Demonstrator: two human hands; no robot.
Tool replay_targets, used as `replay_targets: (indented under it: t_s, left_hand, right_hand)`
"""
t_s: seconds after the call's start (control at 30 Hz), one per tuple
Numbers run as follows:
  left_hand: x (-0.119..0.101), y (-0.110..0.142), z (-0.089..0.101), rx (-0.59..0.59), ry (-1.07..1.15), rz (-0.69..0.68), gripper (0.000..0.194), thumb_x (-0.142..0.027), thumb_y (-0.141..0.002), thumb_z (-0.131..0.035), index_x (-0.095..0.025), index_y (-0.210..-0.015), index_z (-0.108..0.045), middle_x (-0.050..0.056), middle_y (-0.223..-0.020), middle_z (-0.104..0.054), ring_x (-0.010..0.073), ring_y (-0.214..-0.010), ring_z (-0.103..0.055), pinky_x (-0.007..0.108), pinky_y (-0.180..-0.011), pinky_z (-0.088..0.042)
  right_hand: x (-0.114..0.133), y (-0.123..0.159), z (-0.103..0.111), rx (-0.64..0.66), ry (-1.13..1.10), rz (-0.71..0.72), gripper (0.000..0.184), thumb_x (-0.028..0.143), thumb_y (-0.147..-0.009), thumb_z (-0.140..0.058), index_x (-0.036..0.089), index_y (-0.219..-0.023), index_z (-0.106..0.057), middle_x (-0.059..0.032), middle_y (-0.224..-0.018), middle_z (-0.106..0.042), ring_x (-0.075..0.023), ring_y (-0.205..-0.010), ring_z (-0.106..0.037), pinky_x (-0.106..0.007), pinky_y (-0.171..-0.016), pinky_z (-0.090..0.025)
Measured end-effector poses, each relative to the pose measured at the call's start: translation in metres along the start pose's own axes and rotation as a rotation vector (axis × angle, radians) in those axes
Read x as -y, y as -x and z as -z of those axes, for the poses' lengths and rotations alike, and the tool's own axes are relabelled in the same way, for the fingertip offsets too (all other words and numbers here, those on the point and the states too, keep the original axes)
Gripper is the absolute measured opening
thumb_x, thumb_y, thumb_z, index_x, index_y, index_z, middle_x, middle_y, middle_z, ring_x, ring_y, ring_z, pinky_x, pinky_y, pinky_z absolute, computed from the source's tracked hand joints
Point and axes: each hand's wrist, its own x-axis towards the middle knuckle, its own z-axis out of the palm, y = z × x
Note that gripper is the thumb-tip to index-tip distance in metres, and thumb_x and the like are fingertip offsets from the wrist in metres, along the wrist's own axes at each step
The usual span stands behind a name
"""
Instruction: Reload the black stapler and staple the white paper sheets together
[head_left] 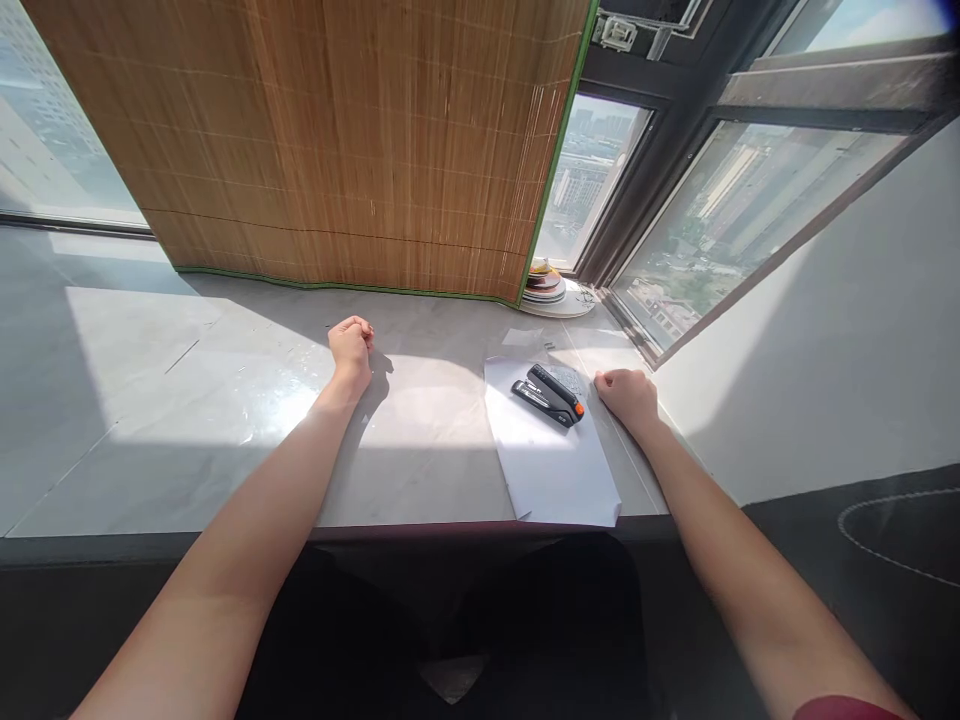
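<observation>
My left hand rests on the pale sill in a closed fist, and nothing shows in its fingers. At the right, my right hand is also curled into a fist, just beside a stack of white paper. A black stapler with an orange tip lies on the upper part of the paper, left of my right hand and apart from it. Small dark bits, perhaps staples, lie just beyond the paper; they are too small to be sure.
A bamboo blind with green edging hangs behind the sill. Stacked plates stand in the far right corner by the window frame. A white wall bounds the right side. The sill's dark front edge runs before my legs.
</observation>
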Motion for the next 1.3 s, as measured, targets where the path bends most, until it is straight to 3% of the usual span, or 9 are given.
replay_targets:
  t_s: [0.13,0.27,0.5,0.73,0.93,1.03,1.13,1.2,1.3]
  left_hand:
    - [0.001,-0.001,0.0,-0.003,0.003,0.006,0.013,-0.012,-0.058,-0.058,-0.019,-0.056,-0.048,0.002,-0.064,-0.049,0.0111,-0.055,-0.036,0.025,-0.05,-0.016]
    - [-0.001,0.0,0.001,-0.013,0.0,0.008,0.012,-0.012,-0.057,-0.058,-0.019,-0.056,-0.048,0.003,-0.065,-0.05,0.0112,-0.055,-0.036,0.026,-0.05,-0.015]
    - [-0.001,0.001,0.0,-0.029,0.013,0.008,0.013,-0.013,-0.054,-0.057,-0.019,-0.058,-0.047,0.003,-0.066,-0.049,0.0111,-0.056,-0.036,0.026,-0.05,-0.016]
    - [-0.014,-0.012,0.017,-0.092,0.157,0.007,0.019,-0.014,-0.053,-0.056,-0.02,-0.062,-0.041,0.0,-0.067,-0.043,0.009,-0.055,-0.029,0.025,-0.051,-0.016]
    - [-0.027,-0.035,0.043,-0.276,0.263,-0.045,0.031,-0.018,-0.059,-0.057,-0.021,-0.067,-0.027,-0.005,-0.065,-0.023,0.01,-0.056,-0.015,0.025,-0.051,-0.016]
    - [-0.025,-0.039,0.045,-0.291,0.22,-0.048,0.033,-0.02,-0.065,-0.059,-0.022,-0.07,-0.026,-0.005,-0.066,-0.024,0.0104,-0.057,-0.017,0.025,-0.051,-0.017]
    - [-0.022,-0.038,0.044,-0.276,0.2,-0.062,0.036,-0.02,-0.069,-0.059,-0.023,-0.072,-0.024,-0.005,-0.066,-0.023,0.0104,-0.056,-0.016,0.025,-0.052,-0.017]
    - [-0.02,-0.038,0.043,-0.269,0.187,-0.065,0.037,-0.02,-0.07,-0.059,-0.023,-0.072,-0.023,-0.005,-0.066,-0.022,0.0104,-0.055,-0.016,0.026,-0.052,-0.017]
    - [-0.02,-0.039,0.042,-0.268,0.174,-0.071,0.037,-0.021,-0.07,-0.059,-0.022,-0.072,-0.023,-0.005,-0.066,-0.022,0.0102,-0.055,-0.016,0.027,-0.052,-0.016]
  right_hand:
    - [0.03,-0.016,-0.005,-0.067,-0.256,0.282,0.036,0.042,-0.104,-0.049,0.019,-0.112,-0.076,-0.0186,-0.122,-0.078,-0.0316,-0.115,-0.072,-0.041,-0.098,-0.055]
    - [0.071,-0.031,-0.013,0.124,-0.298,0.508,0.057,0.046,-0.111,-0.039,0.016,-0.156,-0.057,-0.0209,-0.174,-0.047,-0.0317,-0.164,-0.041,-0.051,-0.132,-0.036]
    - [0.148,-0.023,-0.016,0.279,-0.142,0.404,0.063,0.038,-0.115,-0.032,0.013,-0.172,-0.038,-0.0237,-0.184,-0.024,-0.0393,-0.172,-0.023,-0.083,-0.13,-0.018]
    - [0.281,0.01,-0.021,0.247,-0.328,0.433,0.057,0.03,-0.117,-0.035,0.009,-0.17,-0.038,-0.0256,-0.184,-0.022,-0.0408,-0.173,-0.019,-0.088,-0.129,-0.01]
    - [0.357,0.027,-0.025,0.238,-0.423,0.617,0.051,0.039,-0.117,-0.048,0.027,-0.166,-0.05,-0.0108,-0.182,-0.037,-0.0404,-0.17,-0.029,-0.082,-0.133,-0.018]
    - [0.359,0.03,-0.015,0.204,-0.437,0.656,0.056,0.045,-0.115,-0.049,0.03,-0.17,-0.045,-0.0097,-0.181,-0.039,-0.04,-0.17,-0.029,-0.081,-0.131,-0.025]
    - [0.33,0.021,0.006,0.137,-0.387,0.645,0.057,0.055,-0.115,-0.047,0.028,-0.165,-0.052,-0.0108,-0.17,-0.055,-0.0362,-0.16,-0.045,-0.061,-0.127,-0.042]
    - [0.295,0.008,0.017,0.137,-0.339,0.593,0.05,0.053,-0.115,-0.044,0.022,-0.14,-0.074,-0.0128,-0.139,-0.077,-0.0313,-0.133,-0.067,-0.044,-0.11,-0.054]
    - [0.231,-0.012,0.021,0.143,-0.237,0.442,0.049,0.039,-0.112,-0.046,0.014,-0.094,-0.084,-0.0191,-0.093,-0.08,-0.0352,-0.107,-0.076,-0.041,-0.093,-0.054]
